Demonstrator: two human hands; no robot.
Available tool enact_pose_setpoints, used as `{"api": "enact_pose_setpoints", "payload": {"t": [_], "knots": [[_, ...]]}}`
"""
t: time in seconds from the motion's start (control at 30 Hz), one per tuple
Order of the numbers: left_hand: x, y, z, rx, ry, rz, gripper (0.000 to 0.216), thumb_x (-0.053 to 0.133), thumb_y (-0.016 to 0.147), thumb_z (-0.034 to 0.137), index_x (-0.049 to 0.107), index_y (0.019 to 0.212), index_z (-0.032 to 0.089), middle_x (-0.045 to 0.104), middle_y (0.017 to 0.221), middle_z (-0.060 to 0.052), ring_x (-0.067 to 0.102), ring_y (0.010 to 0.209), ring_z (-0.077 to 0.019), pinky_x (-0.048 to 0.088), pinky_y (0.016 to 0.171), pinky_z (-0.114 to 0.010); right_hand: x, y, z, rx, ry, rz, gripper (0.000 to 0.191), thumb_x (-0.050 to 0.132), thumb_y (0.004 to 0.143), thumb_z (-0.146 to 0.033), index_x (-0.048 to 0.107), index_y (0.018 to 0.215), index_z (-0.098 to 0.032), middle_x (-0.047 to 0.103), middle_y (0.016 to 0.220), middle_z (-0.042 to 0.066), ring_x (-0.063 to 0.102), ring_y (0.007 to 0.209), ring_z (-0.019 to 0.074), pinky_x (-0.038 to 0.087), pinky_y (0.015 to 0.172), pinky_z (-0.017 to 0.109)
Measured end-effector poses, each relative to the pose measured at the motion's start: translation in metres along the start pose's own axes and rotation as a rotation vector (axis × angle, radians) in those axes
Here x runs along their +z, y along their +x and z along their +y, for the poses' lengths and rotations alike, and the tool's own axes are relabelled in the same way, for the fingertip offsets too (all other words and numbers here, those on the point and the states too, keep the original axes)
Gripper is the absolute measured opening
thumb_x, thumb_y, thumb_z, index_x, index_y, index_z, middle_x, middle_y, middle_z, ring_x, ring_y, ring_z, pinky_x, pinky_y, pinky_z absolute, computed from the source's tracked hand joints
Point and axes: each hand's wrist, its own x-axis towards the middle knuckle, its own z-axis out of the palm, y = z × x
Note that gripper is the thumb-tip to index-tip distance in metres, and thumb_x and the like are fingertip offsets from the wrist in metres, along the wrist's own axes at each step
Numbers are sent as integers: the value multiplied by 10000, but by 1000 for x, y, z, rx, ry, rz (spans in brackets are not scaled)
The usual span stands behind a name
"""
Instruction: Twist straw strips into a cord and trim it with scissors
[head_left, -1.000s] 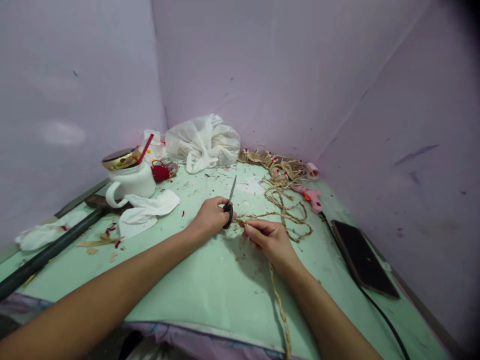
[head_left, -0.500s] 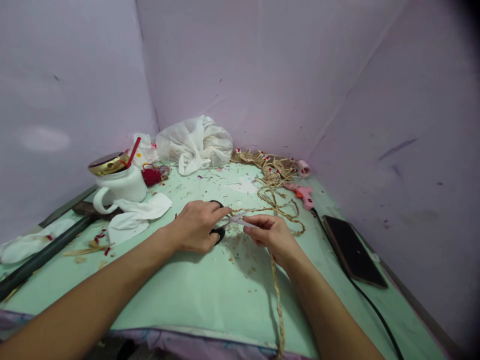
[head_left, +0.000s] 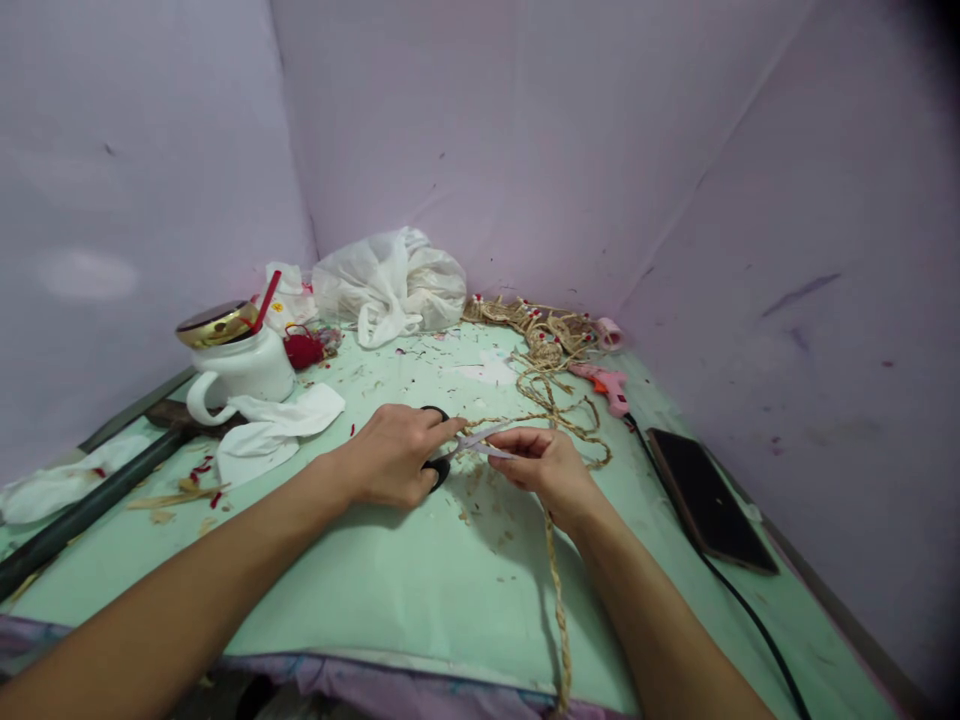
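My left hand grips black-handled scissors, whose open blades point right toward my other hand. My right hand pinches a braided jute rope at the blades. The braid runs from that hand down past the near table edge. Beyond the hands, more of the rope loops across the green table toward a jute pile at the back.
A white mug with a gold lid and red straw stands at the left, with white tissues and a dark rod beside it. A plastic bag lies at the back. A pink glue gun and a phone are at the right.
My left hand swung the scissors from pointing away to pointing right, at the rope held by my right hand. The blades now straddle the rope.
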Motion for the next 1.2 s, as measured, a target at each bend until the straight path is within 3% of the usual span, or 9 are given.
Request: {"api": "enact_pose_setpoints", "payload": {"t": [0.43, 0.9, 1.03, 1.2], "knots": [[0, -1, 0, -4, 13, -80, 595, 466, 640, 213, 393, 1231, 230, 595, 853, -46, 564, 716, -205, 382, 589, -295, 3, -2, -2, -9, -60, 34, 122, 689, 477, -161, 673, 594, -131, 560, 475, -4, 408, 410, 65, 322, 422, 208], [0, -1, -4, 26, -37, -98, 597, 413, 642, 116, 428, 1215, 283, 650, 777, 1, 580, 636, -163, 318, 521, -246, -2, -1, -1, 17, -33, -29, 121, 682, 499, -184, 640, 598, -128, 472, 419, -60, 327, 380, 37, 235, 407, 204], [-6, -2, -5, -12, -199, -35, 526, 420, 640, 124, 504, 1137, 275, 649, 754, 21, 576, 667, -136, 356, 579, -214, -2, -1, -2, 28, -12, -7, 175, 700, 481, -214, 627, 613, -127, 473, 425, -60, 327, 378, 39, 224, 406, 208], [-5, 1, -5, -202, -389, 135, 382, 453, 658, 192, 573, 1018, 233, 629, 773, 17, 543, 670, -118, 379, 610, -199, -1, -3, -3, 86, 36, 17, 263, 720, 448, -233, 632, 674, -130, 477, 439, -60, 327, 386, 43, 216, 412, 209]]}}
